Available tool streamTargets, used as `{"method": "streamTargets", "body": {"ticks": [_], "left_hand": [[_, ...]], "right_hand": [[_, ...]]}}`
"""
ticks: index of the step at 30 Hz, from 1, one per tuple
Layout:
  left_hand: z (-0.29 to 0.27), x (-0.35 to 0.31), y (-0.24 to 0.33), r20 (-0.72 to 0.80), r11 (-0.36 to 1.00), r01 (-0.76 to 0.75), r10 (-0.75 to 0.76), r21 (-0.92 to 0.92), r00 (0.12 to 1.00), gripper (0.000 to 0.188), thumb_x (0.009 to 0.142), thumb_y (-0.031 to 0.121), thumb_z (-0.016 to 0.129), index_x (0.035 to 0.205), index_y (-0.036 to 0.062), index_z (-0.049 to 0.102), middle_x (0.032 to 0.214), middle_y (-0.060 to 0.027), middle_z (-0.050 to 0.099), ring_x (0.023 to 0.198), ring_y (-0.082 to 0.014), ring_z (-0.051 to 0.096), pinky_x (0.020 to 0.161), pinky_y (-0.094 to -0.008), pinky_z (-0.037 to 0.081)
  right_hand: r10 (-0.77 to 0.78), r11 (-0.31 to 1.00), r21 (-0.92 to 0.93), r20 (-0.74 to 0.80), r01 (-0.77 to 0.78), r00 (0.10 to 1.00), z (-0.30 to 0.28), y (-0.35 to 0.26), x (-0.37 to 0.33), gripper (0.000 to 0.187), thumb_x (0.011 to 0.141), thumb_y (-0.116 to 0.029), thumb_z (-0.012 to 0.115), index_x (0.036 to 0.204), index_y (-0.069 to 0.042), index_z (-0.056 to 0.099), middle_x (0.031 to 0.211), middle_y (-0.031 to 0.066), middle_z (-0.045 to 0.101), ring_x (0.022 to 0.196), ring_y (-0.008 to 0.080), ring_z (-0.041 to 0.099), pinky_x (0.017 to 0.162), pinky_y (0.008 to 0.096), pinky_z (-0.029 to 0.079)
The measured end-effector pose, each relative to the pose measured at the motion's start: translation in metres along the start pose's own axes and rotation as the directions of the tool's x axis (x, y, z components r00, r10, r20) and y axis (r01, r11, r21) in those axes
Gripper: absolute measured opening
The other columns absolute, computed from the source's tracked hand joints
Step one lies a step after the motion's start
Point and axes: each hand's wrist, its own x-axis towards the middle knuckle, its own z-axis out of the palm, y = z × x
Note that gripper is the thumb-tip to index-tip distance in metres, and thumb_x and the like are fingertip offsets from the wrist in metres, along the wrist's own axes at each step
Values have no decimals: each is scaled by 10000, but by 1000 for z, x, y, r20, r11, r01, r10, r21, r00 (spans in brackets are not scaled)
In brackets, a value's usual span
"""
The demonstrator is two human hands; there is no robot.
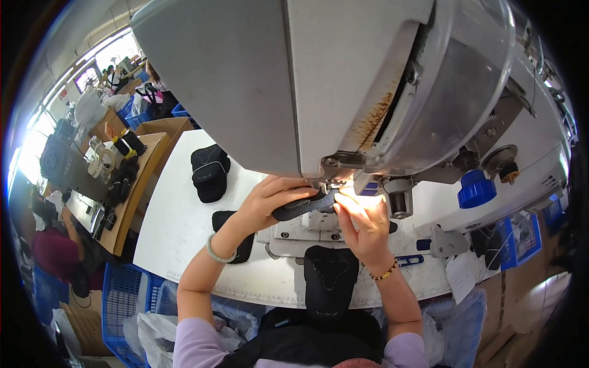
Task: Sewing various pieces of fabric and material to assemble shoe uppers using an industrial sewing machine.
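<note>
Under the head of a white sewing machine [239,73], both my hands grip a dark padded fabric piece [300,208] with a curved, textured side. My left hand [276,197] presses it from the left, fingers laid along its upper edge. My right hand [367,232] pinches its right end in the bright lamp light near the needle area; the needle itself is hard to make out. A black stitched fabric piece [330,279] lies in front of me at the table's near edge. Two more black pieces rest to the left, one farther off [210,175] and one [240,245] partly behind my left forearm.
Blue thread snips [410,260] lie right of my right wrist. A blue knob [476,189] sticks out from the machine. Blue baskets [119,306] and plastic bags stand below the white table [165,239]. At far left, another person [58,251] sits by a second machine.
</note>
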Motion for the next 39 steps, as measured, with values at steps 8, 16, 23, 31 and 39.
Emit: {"method": "streamTargets", "body": {"ticks": [8, 16, 23, 31, 39], "left_hand": [[-7, 7, 10, 49, 993, -118, 117, 27, 992, 498, 626, 30, 676, 1116, 37, 589, 1150, -103, 601, 1071, -297, 577, 853, -374, 511], [7, 12, 66, 55, 940, -38, 21, 340, 998, 452, 611, -38, 575, 1057, -104, 544, 1039, -209, 570, 997, -353, 593, 833, -389, 509], [24, 15, 78, 14, 818, 22, -36, 574, 999, 363, 682, -52, 534, 1038, -124, 546, 1039, -230, 561, 1003, -335, 601, 823, -356, 508], [28, 11, 68, -21, 845, 18, -8, 535, 1000, 344, 714, -76, 518, 1053, -133, 546, 1084, -243, 557, 1044, -354, 587, 852, -361, 504], [30, 5, 54, -27, 888, 8, 4, 460, 1000, 359, 764, -36, 533, 1110, -119, 488, 1107, -263, 522, 1092, -399, 545, 899, -404, 487]], "right_hand": [[-148, 988, -62, -74, 143, 986, 4, -3, -10, 326, 705, -28, 737, 1001, -69, 609, 1012, 52, 579, 918, 242, 567, 807, 351, 460], [-270, 961, 28, -98, 274, 958, 5, -7, -19, 441, 664, -88, 768, 1065, -124, 588, 1091, -17, 574, 904, 148, 577, 772, 283, 398], [-281, 958, 54, -25, 282, 959, -11, -4, -16, 305, 720, -33, 687, 1002, -89, 583, 1055, 27, 601, 908, 194, 587, 828, 334, 442], [-220, 975, 22, 11, 219, 975, -9, 6, -21, 281, 740, -37, 660, 1001, -130, 613, 1074, -33, 624, 883, 118, 576, 966, 327, 357], [-188, 980, 66, 25, 186, 982, -5, 7, -16, 285, 713, -15, 678, 980, -110, 646, 1062, -11, 627, 997, 172, 581, 869, 342, 431]]}}
